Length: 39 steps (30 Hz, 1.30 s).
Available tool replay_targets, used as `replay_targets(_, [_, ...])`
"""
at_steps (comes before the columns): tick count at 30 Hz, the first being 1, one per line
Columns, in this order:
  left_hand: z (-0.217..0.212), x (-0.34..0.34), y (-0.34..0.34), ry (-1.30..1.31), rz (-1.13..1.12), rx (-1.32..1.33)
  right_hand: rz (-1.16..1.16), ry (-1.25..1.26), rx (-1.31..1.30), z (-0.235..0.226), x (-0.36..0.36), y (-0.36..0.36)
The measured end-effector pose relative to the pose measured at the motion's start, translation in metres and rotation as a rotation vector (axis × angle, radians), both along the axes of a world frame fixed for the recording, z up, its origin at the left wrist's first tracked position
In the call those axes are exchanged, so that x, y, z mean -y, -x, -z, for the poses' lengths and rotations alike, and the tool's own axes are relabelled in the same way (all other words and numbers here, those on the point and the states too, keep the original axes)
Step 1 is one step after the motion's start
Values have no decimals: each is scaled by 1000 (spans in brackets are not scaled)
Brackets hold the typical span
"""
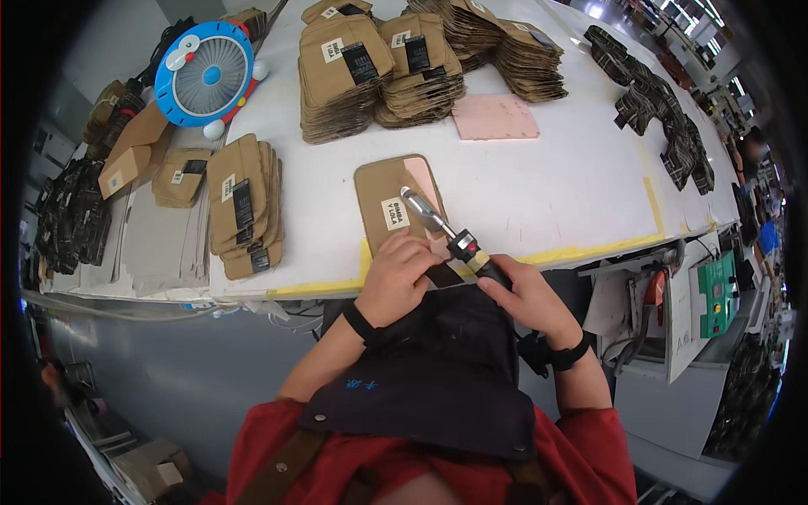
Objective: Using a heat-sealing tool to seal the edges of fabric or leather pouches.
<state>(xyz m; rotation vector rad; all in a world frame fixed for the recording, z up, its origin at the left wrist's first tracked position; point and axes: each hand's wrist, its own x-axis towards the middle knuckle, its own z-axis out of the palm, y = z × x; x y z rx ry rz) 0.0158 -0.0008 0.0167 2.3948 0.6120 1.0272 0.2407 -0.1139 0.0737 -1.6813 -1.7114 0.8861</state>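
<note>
A tan fabric panel (377,187) with rounded corners and a white label lies near the table's front edge. Pink material (421,178) shows along its right side. My left hand (397,276) presses its closed fingers onto the panel's lower part, beside a dark strip (443,275). In my right hand (523,295) is the black handle of a small hand iron (429,215), its rounded metal tip pointing up and left over the panel. Whether the tip touches the panel I cannot tell. The fingers wrapped under the handle are partly hidden.
Stacks of tan panels (343,63) stand at the back, near a pink sheet (497,116). A smaller pile (240,202) lies left, with a blue toy-shaped fan (204,76) behind. Dark patterned pieces (661,97) lie far right. Yellow tape (581,250) runs along the front edge.
</note>
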Motion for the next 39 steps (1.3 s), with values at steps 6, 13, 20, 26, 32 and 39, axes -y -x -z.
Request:
replay_targets(6, [10, 3, 2, -95, -33, 40, 24, 201, 271, -20, -7, -4])
replay_targets(13, [13, 8, 4, -139, -16, 49, -100, 187, 585, -51, 18, -3])
replay_targets(20, [15, 6, 3, -153, -9, 51, 27, 28, 588, -8, -84, 15])
replay_targets(26, [12, 5, 6, -168, -7, 54, 37, 76, 599, -18, -51, 21])
replay_targets(32, [18, 8, 7, -169, -14, 60, -22, 242, 631, -55, 10, 18])
replay_targets(39, [22, 8, 5, -173, -32, 70, 33, 4, 592, -15, -84, 20])
